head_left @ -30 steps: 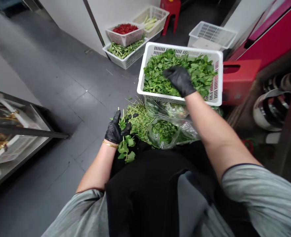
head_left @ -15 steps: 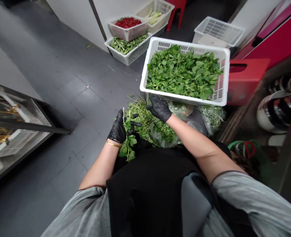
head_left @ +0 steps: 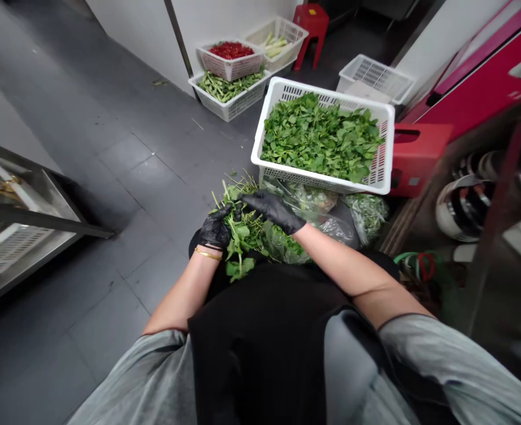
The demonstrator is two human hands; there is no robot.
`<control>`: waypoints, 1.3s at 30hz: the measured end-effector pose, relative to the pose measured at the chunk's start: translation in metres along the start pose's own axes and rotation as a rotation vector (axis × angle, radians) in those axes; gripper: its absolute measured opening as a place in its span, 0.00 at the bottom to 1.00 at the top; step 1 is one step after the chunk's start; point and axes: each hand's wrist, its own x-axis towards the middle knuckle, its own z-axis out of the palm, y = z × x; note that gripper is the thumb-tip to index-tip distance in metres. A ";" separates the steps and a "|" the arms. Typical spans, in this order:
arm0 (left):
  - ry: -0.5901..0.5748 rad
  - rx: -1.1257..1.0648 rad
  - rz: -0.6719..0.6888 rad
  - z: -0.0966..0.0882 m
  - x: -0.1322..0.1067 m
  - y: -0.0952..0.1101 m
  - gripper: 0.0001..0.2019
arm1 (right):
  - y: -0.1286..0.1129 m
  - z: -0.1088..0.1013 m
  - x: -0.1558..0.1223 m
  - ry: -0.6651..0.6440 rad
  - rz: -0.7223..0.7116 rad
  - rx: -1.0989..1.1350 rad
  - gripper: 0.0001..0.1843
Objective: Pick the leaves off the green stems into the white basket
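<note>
My left hand (head_left: 217,229), in a black glove, is closed around a small bunch of leafy green stems (head_left: 239,231). Their leaves hang down past the fingers and cut ends stick up above. My right hand (head_left: 276,209), also gloved in black, meets the bunch from the right, its fingertips pinched on the upper stems. Under both hands lies a heap of thin green stalks (head_left: 252,184), beside an opened plastic bag of greens (head_left: 287,243). Just beyond, a white basket (head_left: 322,178) holds plenty of picked green leaves (head_left: 320,139).
Plastic bags of greens (head_left: 366,215) lie below the basket, near a red stool (head_left: 419,156). Baskets of red chillies (head_left: 231,51), green beans (head_left: 229,88) and pale stalks (head_left: 277,46) stand by the wall. A metal rack (head_left: 43,218) is left on the tiled floor (head_left: 123,177).
My right hand has moved left from beside the basket to the stems in my left hand. My left fingers, spread before, have closed on the bunch. The view has shifted slightly.
</note>
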 end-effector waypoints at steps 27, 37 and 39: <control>-0.199 0.467 0.214 0.023 -0.028 -0.029 0.17 | 0.004 -0.024 -0.035 0.249 -0.170 0.063 0.30; -0.097 0.445 0.184 0.016 -0.035 -0.024 0.13 | 0.021 -0.074 -0.014 0.494 -0.091 0.472 0.18; -0.098 0.448 0.178 0.015 -0.036 -0.022 0.14 | 0.019 -0.108 -0.005 0.597 -0.157 0.382 0.14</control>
